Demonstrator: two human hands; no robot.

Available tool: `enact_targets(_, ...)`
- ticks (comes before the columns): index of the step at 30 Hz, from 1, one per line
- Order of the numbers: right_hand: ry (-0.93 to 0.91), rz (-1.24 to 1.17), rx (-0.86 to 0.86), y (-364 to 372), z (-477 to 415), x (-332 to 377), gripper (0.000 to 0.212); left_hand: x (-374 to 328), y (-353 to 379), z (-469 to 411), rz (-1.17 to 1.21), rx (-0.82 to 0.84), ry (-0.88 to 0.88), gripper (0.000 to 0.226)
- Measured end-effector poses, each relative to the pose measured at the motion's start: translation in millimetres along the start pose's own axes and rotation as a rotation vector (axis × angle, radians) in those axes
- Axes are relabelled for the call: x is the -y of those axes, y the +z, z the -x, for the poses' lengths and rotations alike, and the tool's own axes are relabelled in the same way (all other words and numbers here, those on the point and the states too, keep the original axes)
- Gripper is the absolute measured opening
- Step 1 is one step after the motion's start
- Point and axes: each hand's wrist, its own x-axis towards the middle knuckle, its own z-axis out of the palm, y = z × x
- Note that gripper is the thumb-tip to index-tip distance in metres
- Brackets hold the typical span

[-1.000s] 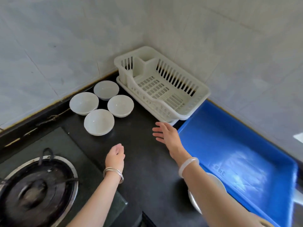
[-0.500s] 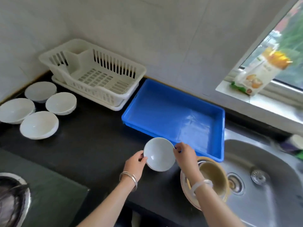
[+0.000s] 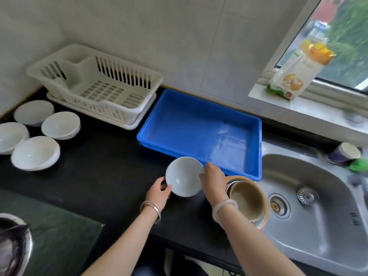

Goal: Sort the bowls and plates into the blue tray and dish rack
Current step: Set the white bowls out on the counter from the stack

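Both hands hold a small white bowl (image 3: 184, 176) just above the dark counter, in front of the blue tray (image 3: 201, 128). My left hand (image 3: 159, 193) grips its near left rim and my right hand (image 3: 214, 179) pinches its right rim. The blue tray holds nothing. The white dish rack (image 3: 99, 86) stands behind and left of the tray and holds nothing. Several white bowls (image 3: 35, 152) sit upright on the counter at far left. A stack of brownish bowls on a plate (image 3: 248, 200) sits right of my right wrist, by the sink.
A steel sink (image 3: 318, 206) fills the right side. A stove pan (image 3: 12, 246) sits at bottom left beside a dark glass hob. A food packet (image 3: 294, 72) leans on the window sill, and a small cup (image 3: 346, 154) stands behind the sink.
The view swung right from the white bowls to the tray and sink. Both hands came back from the left and took hold of a small white bowl, which has since risen slightly.
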Motion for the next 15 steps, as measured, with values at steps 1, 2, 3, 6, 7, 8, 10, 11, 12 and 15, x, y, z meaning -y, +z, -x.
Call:
enact_targets(1, 0.018, -0.017, -0.005, -0.4, 0.8, 0.1, 0.003, 0.7, -0.3, -0.4, 0.019, 0.012, -0.001, 0.04)
enact_targets(2, 0.038, -0.033, -0.007, -1.2, 1.2, 0.2, 0.006, 1.1, -0.8, -1.0, 0.037, 0.023, -0.003, 0.039)
enact_targets(3, 0.049, -0.044, -0.009, -2.2, 0.9, 0.2, 0.007, 1.3, -1.4, -1.7, 0.056, 0.031, -0.005, 0.039)
enact_targets(6, 0.053, -0.077, -0.015, -6.4, 0.0, 0.0, 0.003, 0.1, -2.9, -5.0, 0.137, 0.048, -0.027, 0.04)
enact_targets(7, 0.058, -0.106, -0.013, -8.0, -0.1, -1.2, 0.003, -0.2, -3.3, -6.0, 0.175, 0.054, -0.044, 0.042)
enact_targets(8, 0.069, -0.148, -0.009, -9.8, 0.1, -3.4, 0.002, -0.2, -3.7, -6.8, 0.214, 0.06, -0.065, 0.044)
enact_targets(10, 0.093, -0.265, -0.018, -14.6, 0.3, -9.2, 0.002, 0.5, -5.1, -8.4, 0.274, 0.073, -0.103, 0.047)
enact_targets(11, 0.104, -0.326, -0.03, -17.8, 0.2, -12.2, 0.003, 0.9, -5.4, -9.2, 0.3, 0.082, -0.119, 0.049)
enact_targets(12, 0.116, -0.379, -0.041, -21.5, 0.3, -14.7, 0.006, 1.0, -5.5, -9.8, 0.33, 0.091, -0.132, 0.049)
enact_targets(15, 0.142, -0.492, -0.051, -29.7, 0.4, -19.9, 0.011, -3.5, -2.9, -11.0, 0.427, 0.132, -0.17, 0.045)
